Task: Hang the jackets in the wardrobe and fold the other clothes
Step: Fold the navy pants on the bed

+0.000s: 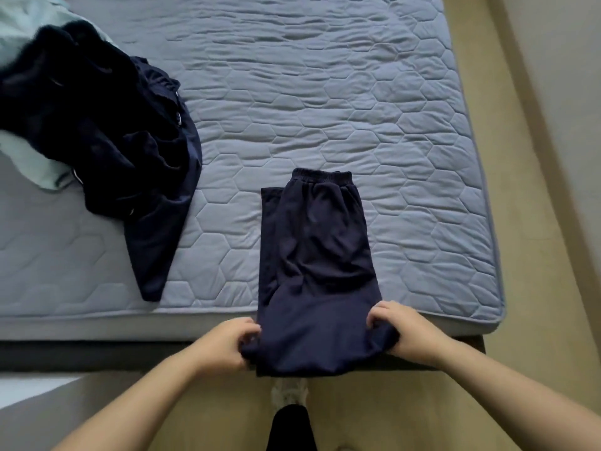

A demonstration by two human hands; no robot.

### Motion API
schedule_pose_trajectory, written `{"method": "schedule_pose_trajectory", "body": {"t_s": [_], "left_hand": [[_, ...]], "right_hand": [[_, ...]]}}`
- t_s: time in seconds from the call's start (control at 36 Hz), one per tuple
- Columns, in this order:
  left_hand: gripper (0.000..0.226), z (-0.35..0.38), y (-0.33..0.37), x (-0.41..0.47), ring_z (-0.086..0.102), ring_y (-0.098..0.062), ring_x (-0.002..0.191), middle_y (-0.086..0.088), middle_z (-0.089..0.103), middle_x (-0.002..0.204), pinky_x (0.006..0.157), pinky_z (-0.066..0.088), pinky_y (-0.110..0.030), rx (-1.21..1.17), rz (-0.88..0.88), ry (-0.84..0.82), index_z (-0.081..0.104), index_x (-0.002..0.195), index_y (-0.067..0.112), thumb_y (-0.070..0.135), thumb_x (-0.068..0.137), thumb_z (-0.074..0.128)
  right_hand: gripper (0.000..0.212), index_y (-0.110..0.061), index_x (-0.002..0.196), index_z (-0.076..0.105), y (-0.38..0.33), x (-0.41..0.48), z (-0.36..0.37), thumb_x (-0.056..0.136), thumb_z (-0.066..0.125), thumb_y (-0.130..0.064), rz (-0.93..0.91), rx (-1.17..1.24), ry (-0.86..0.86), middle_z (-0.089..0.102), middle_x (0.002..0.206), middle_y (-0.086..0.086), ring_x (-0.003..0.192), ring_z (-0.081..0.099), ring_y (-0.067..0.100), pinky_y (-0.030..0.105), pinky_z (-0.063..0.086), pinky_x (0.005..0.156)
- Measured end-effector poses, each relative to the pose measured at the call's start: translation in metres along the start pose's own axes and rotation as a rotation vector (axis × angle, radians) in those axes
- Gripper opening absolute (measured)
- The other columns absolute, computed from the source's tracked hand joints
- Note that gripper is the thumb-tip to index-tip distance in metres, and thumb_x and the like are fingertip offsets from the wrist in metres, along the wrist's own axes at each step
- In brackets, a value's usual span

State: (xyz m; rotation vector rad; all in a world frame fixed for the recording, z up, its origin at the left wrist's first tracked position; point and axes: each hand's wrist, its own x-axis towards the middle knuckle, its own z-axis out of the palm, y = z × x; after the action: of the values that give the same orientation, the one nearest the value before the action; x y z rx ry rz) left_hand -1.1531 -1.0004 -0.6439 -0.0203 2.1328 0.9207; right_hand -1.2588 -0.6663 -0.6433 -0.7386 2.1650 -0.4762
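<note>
Dark navy trousers (317, 265) lie folded lengthwise on the bed, waistband at the far end, the near end hanging over the mattress edge. My left hand (227, 343) pinches the near left corner of the cloth. My right hand (403, 330) grips the near right corner, fingers curled into the fabric. A heap of dark navy clothes (107, 138) lies at the left of the bed, over a pale mint garment (31, 164).
The grey-blue quilted mattress (325, 92) fills most of the view; its near edge runs just past my hands. Beige floor (527, 222) lies to the right of the bed. My foot (289, 395) stands below the trousers.
</note>
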Motion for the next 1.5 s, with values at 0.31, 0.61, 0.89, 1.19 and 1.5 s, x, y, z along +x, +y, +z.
{"method": "schedule_pose_trajectory", "body": {"t_s": [0.31,0.61,0.89,1.19,1.5], "left_hand": [[0.045,0.022,0.006,0.071,0.056,-0.022,0.112,-0.007,0.060,0.123,0.096,0.042,-0.028,-0.187,-0.284,0.408,0.053,0.127,0.011,0.005,0.082,0.054],[0.024,0.037,0.016,0.111,0.057,-0.030,0.105,-0.008,0.063,0.102,0.080,0.041,-0.033,-0.265,-0.472,0.596,0.058,0.096,0.013,0.035,0.090,0.059],[0.040,0.047,-0.007,0.088,0.050,-0.027,0.075,0.000,0.048,0.064,0.064,0.034,-0.032,-0.242,-0.528,0.597,0.036,0.059,0.016,0.029,0.088,0.061],[0.049,-0.008,0.023,0.111,0.054,-0.025,0.117,-0.007,0.058,0.128,0.093,0.041,-0.029,-0.372,-0.476,0.457,0.047,0.132,0.011,0.023,0.086,0.060],[0.043,-0.064,0.035,0.172,0.059,-0.019,0.100,-0.002,0.061,0.113,0.087,0.047,-0.029,-0.768,-0.401,0.472,0.047,0.122,0.014,0.021,0.085,0.067]], "right_hand": [[0.066,-0.010,0.144,0.034,0.017,0.049,0.028,0.082,0.055,-0.003,0.305,0.288,0.262,0.040,0.145,0.011,0.134,0.038,0.024,0.031,0.030,0.112],[0.074,-0.005,0.148,0.026,0.016,0.088,0.042,0.083,0.062,-0.008,0.500,0.667,0.406,0.040,0.146,0.014,0.133,0.041,0.028,0.041,0.033,0.111],[0.066,-0.010,0.144,0.037,0.012,0.072,0.046,0.083,0.061,-0.006,0.425,0.547,0.327,0.044,0.144,0.011,0.133,0.042,0.022,0.032,0.032,0.111],[0.068,-0.011,0.145,0.032,0.007,0.099,0.006,0.083,0.062,-0.007,0.513,0.668,0.292,0.043,0.145,0.008,0.131,0.042,0.018,0.020,0.033,0.096],[0.081,-0.009,0.151,0.015,0.017,0.162,-0.036,0.086,0.063,-0.010,0.620,0.863,0.355,0.037,0.149,0.011,0.133,0.041,0.026,0.039,0.035,0.111]]}}
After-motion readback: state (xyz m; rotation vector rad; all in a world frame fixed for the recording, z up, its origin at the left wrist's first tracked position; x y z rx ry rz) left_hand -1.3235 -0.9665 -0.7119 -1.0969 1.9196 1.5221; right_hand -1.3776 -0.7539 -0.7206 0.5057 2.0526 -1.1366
